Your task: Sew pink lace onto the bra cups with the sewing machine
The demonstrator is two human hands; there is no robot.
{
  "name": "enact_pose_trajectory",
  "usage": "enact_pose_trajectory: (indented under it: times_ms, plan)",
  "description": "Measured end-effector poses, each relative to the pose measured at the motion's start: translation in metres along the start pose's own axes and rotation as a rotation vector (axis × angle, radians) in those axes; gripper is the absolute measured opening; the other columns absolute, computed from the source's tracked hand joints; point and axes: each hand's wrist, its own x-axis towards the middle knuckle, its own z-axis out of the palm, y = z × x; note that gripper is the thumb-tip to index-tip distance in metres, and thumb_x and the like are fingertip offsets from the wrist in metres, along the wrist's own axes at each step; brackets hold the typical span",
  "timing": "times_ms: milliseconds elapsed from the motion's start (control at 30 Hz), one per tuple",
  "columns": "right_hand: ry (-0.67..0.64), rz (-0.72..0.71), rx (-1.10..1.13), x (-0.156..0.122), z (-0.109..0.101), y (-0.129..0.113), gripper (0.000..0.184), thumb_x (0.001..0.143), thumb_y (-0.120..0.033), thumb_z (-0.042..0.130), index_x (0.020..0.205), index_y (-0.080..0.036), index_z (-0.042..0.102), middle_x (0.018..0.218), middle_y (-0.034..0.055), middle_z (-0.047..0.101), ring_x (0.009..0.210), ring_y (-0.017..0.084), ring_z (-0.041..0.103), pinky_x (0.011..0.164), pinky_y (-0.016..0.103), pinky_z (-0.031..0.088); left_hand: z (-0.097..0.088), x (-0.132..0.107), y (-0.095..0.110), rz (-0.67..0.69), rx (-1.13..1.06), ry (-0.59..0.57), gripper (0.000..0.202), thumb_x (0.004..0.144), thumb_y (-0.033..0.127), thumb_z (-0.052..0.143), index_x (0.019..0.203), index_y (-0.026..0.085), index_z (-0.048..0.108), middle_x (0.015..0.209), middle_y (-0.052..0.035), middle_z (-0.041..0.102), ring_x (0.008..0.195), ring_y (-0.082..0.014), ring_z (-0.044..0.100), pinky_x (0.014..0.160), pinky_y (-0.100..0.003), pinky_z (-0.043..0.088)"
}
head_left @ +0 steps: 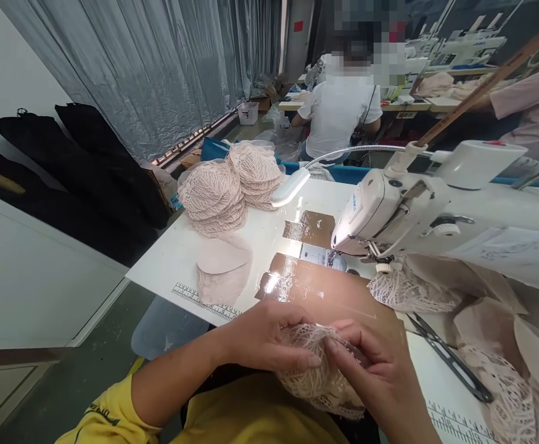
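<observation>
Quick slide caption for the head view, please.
Left hand and right hand hold a beige openwork lace piece near a white sewing machine, two stacks of beige lace farther off.

Light pools brightest by the machine point(366, 206), whitening its front and throwing hard glare off the glossy brown sheet point(343, 302). The table point(158, 265) looks evenly pale to me. On the far left, the curtain point(181, 74) has a dull sheen; the bags point(98, 160) sink into shadow. Far machines point(473, 46) look soft, mosaic squares cover a person's point(343, 117) head, and edges stretch.
</observation>
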Motion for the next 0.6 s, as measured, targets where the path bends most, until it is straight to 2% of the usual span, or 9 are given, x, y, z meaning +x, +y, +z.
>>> enact_pose_trajectory:
  times_ms: [100, 300, 500, 600]
  plan:
    - [-0.007, -0.001, 0.003, 0.004, -0.001, 0.000, 0.023, 0.078, -0.039, 0.064, 0.063, -0.022, 0.060, 0.075, 0.0024, 0.066, 0.072, 0.019, 0.062, 0.067, 0.029, 0.046, -0.001, 0.006, -0.003, -0.031, 0.000, 0.013, 0.036, 0.076, 0.044, 0.067, 0.094, 0.012, 0.066, 0.071, -0.0004, 0.056, 0.064, -0.0114, 0.047, 0.058, -0.021, 0.037]
    - [0.035, -0.010, -0.055, 0.009, -0.003, -0.001, 0.025, 0.076, -0.040, 0.065, 0.060, -0.022, 0.060, 0.077, 0.0028, 0.065, 0.073, 0.019, 0.061, 0.067, 0.029, 0.047, -0.002, 0.016, -0.007, -0.136, -0.142, -0.068, 0.038, 0.077, 0.047, 0.067, 0.093, 0.012, 0.067, 0.070, -0.0008, 0.058, 0.064, -0.0118, 0.050, 0.058, -0.021, 0.038]
    - [-0.014, 0.035, -0.004, 0.015, -0.006, -0.001, 0.029, 0.076, -0.042, 0.064, 0.059, -0.022, 0.056, 0.076, 0.0037, 0.066, 0.068, 0.018, 0.060, 0.060, 0.028, 0.046, -0.003, 0.026, -0.014, -0.169, -0.346, -0.109, 0.035, 0.079, 0.043, 0.066, 0.093, 0.011, 0.067, 0.078, -0.0039, 0.059, 0.071, -0.0128, 0.051, 0.064, -0.022, 0.040]
    - [-0.039, 0.053, 0.016, 0.017, -0.008, 0.002, 0.028, 0.077, -0.042, 0.064, 0.060, -0.021, 0.056, 0.077, 0.0037, 0.067, 0.069, 0.018, 0.061, 0.059, 0.028, 0.046, -0.003, 0.030, -0.019, -0.162, -0.388, -0.112, 0.035, 0.080, 0.045, 0.065, 0.089, 0.010, 0.067, 0.075, -0.0030, 0.057, 0.068, -0.0113, 0.048, 0.062, -0.022, 0.038]
